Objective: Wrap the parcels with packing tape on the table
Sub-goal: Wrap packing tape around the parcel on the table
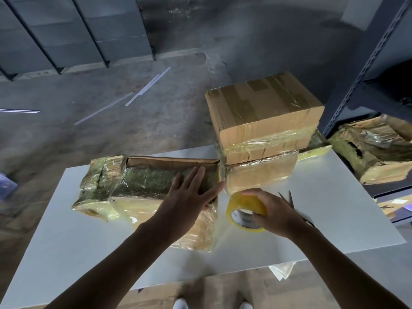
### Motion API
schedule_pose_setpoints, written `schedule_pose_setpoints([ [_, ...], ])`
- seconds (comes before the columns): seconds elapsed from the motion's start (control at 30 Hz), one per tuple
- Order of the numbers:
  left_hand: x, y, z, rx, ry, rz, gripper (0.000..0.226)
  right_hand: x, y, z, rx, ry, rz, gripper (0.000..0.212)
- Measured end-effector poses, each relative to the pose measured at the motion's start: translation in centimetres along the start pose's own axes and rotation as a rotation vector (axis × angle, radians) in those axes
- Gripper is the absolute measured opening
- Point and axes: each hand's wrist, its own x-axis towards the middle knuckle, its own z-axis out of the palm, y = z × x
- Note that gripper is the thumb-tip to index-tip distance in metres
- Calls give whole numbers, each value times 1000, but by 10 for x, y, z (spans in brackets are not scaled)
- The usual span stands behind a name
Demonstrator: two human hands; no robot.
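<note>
On the white table over a concrete floor, the long parcel lay along the far left edge. Your left hand pressed it flat-fingered; your right hand gripped the tape roll beside it. The strip wanted a taut pull, smoothed down behind.

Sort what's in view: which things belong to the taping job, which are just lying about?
In the job: long parcel under the left hand, tape roll in the right hand, scissors, stacked boxes, table.
Lying about: torn parcel at far right, white strips on the floor, film scrap.
</note>
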Motion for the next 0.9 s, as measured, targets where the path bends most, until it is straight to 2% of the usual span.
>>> schedule_pose_setpoints([
  [0.17, 11, -2, -9, 36, -66, 30, 73, -1, 3, 1, -92, 15, 34, 63],
  [0.27, 15, -17, -13, 78, -82, 144, 88, -4, 9, 12, -30, -30, 40, 68],
  [0.37, 8, -16, -10, 111, -121, 160, 98, -3, 17, 26, 14, -25, 46, 66],
  [0.53, 10, -11, -12, 140, -128, 157, 96, 6, 18, 48, 74, 16, 63, 56],
  [0.73, 19, 0, -25, 217, -216, 154, 74, 15, 24, 55, 22, 23, 105, 50],
  [0.9, 35, 37, -18, 369, -462, 37, 49, 12, 37, 67, -106, -60, 220, 32],
])
